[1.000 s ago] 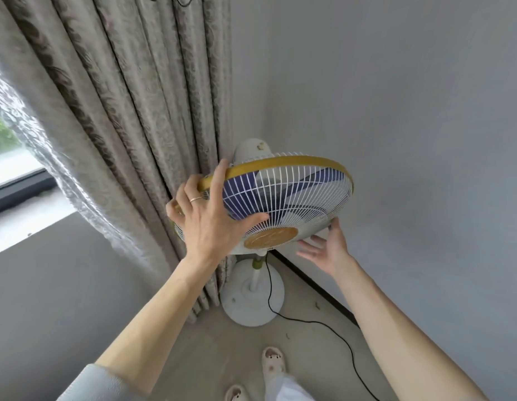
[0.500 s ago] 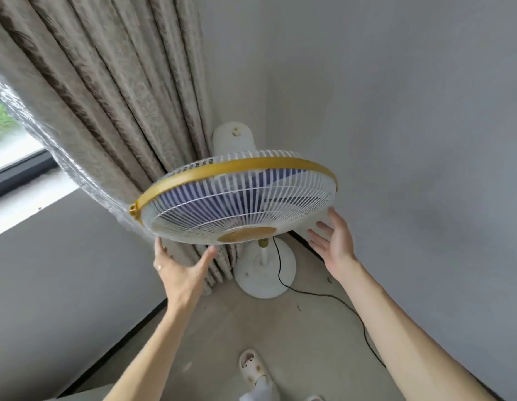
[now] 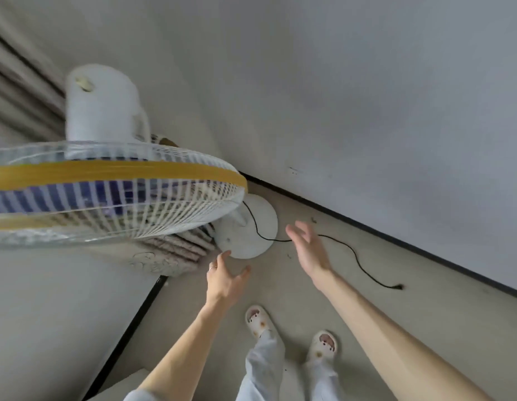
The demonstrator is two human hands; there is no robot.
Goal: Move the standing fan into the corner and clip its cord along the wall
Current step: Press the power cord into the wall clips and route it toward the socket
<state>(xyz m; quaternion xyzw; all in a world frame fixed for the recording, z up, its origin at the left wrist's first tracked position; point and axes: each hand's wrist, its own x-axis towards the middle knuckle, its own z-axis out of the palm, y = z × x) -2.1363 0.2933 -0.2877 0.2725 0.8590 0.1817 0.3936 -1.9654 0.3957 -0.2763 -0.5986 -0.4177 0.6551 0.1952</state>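
Note:
The standing fan (image 3: 112,195) stands in the room corner, its white grille with a yellow rim and blue blades filling the left of the view. Its round white base (image 3: 251,227) rests on the floor next to the wall. The black cord (image 3: 355,256) runs from the base across the floor, loose, and ends in a plug (image 3: 397,286) near the skirting. My left hand (image 3: 225,279) hovers open just in front of the base, touching nothing. My right hand (image 3: 308,250) is open above the cord, palm turned inward, empty.
A patterned curtain (image 3: 170,253) hangs behind the fan and bunches on the floor left of the base. Grey walls with black skirting (image 3: 396,235) meet in the corner. My feet in white slippers (image 3: 257,319) stand on the beige floor below.
Both hands have come off the fan head and dropped toward the floor near the base. The view has tilted down, showing the cord, its plug and my feet.

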